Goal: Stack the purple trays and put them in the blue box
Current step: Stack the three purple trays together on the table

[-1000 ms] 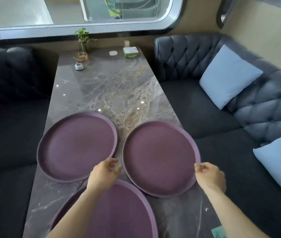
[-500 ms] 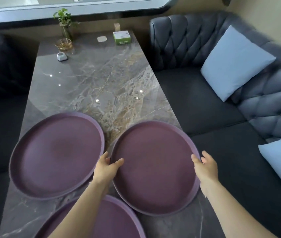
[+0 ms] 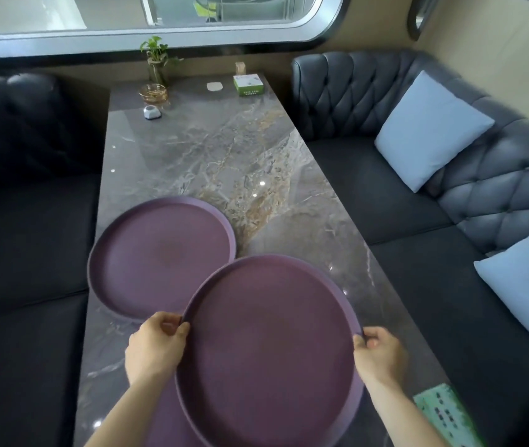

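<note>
Both hands grip one purple tray (image 3: 269,346) by its rim, the left hand (image 3: 155,346) curled over the left edge with the thumb on top and fingers tucked beneath, the right hand (image 3: 379,353) closed on the opposite edge in the same way. The held tray hangs above the near end of the marble desk (image 3: 224,162), and its far edge overlaps the near right edge of a second purple tray (image 3: 159,256) that lies flat on the desk to the left. Beneath the held tray, a sliver of a third purple tray (image 3: 168,417) shows between the forearms at the bottom of the view.

At the far end of the desk stand a small plant in a glass vase (image 3: 157,61), an amber glass dish (image 3: 153,92), a little white gadget (image 3: 152,112), a white coaster (image 3: 214,86) and a green and white box (image 3: 248,84). A green patterned card (image 3: 443,414) pokes off the near right corner. Dark tufted sofas flank the desk, with two pale blue cushions (image 3: 431,130) on the right one. No blue box is anywhere in view.
</note>
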`<state>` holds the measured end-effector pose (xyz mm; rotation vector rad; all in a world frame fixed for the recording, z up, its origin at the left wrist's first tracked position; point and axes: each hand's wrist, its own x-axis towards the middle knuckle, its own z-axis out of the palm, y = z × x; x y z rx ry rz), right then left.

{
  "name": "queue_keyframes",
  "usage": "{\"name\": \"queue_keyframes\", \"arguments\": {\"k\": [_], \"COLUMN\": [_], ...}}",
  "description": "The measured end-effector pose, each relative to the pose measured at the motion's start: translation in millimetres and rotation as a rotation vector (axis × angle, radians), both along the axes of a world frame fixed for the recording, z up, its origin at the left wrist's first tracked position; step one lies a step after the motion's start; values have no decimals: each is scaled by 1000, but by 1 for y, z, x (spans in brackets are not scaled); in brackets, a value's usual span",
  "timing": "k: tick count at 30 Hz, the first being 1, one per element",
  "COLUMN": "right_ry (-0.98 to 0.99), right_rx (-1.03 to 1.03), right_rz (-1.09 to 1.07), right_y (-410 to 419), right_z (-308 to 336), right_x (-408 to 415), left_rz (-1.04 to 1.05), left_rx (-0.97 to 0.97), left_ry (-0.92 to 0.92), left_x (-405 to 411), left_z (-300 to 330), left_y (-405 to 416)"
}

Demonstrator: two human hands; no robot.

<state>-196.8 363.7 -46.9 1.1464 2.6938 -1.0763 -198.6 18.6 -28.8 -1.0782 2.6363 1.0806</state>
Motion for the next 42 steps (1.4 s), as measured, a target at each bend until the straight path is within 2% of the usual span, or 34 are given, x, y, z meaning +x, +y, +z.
{"name": "queue_keyframes", "arguments": {"k": [5, 11, 21, 28, 31, 33, 35, 37, 39, 42], "right_ry": [-84, -101, -107, -189, -258, -369, -493, -547, -498, -346], "right_rx": [42, 117, 145, 217, 265, 286, 286, 267, 175, -34], "right_rz": [55, 83, 119, 156, 221, 280, 338, 376, 358, 282], "right_y": [-52, -83, -83, -80, -80, -77, -74, -70, -69, -80], "right_z": [-14, -17, -17, -13, -9, -3, 7, 16, 20, 23], "right_x": [67, 94, 95, 86, 82, 75, 63, 41, 10, -48], "left_rz": [-12, -62, -200, -253, -315, -353, -378, -307, -158, -21], "left_rx": [-52, -143, -272, -317, -336, -348, -326, -221, -74, 37], "left_ry": [-88, -154, -140, -156, -199, -277, -382, -448, -426, -334], "left_x": [67, 104, 101, 96, 92, 87, 80, 70, 56, 30], "left_z": [-10, -28, -40, -42, -38, -34, -29, -24, -21, -22], "left_y": [-47, -70, -73, -77, -79, -81, -85, -91, -103, -122]}}
